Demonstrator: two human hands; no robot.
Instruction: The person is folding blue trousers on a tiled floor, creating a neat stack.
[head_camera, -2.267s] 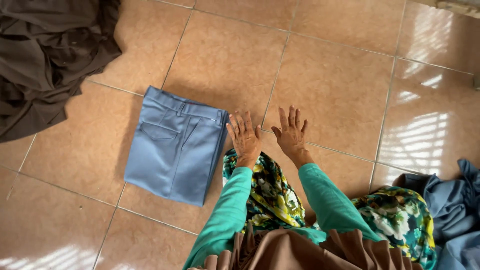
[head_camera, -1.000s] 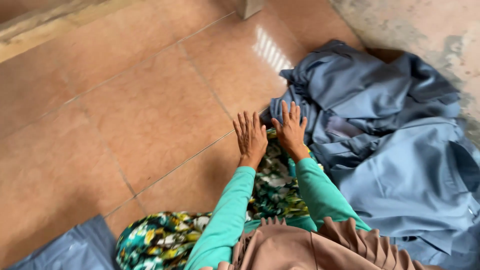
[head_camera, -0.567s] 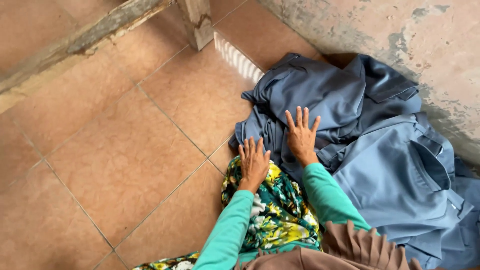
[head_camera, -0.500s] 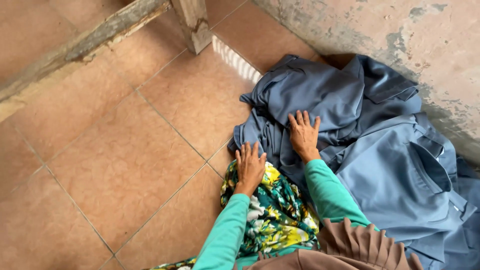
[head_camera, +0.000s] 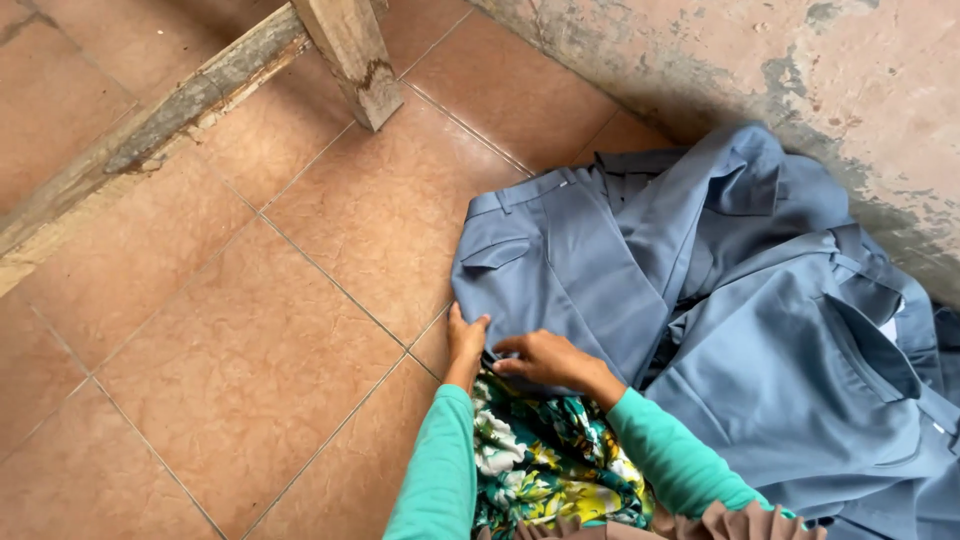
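Seen from above on a floor of glossy terracotta tiles (head_camera: 300, 330) with thin pale grout lines. Left hand (head_camera: 466, 338) curled at the near edge of a pair of grey-blue trousers (head_camera: 560, 270), fingertips pinching the smooth, faintly shiny cloth right where it meets the tile. Right hand (head_camera: 545, 358) just beside it, fingers bent and pointing left, gripping the same hem-like edge. Trousers spread flat toward the far side, waistband with belt loops at the top, a slanted welt pocket below it, a long pressed seam down the middle. Lying partly under a rumpled heap of grey-blue garments (head_camera: 800, 340) of like fabric to the right, collars and a pocket flap showing among soft folds, the heap pushed against a rough, stained plaster wall (head_camera: 800, 70). Teal long sleeves (head_camera: 440, 470) snug on both forearms, a floral cloth (head_camera: 545, 465) in green, yellow and white bunched between them, a brown pleated edge at the bottom. Weathered wooden post (head_camera: 350, 55) and a worn, chipped beam (head_camera: 160, 125) resting on the tiles at upper left.
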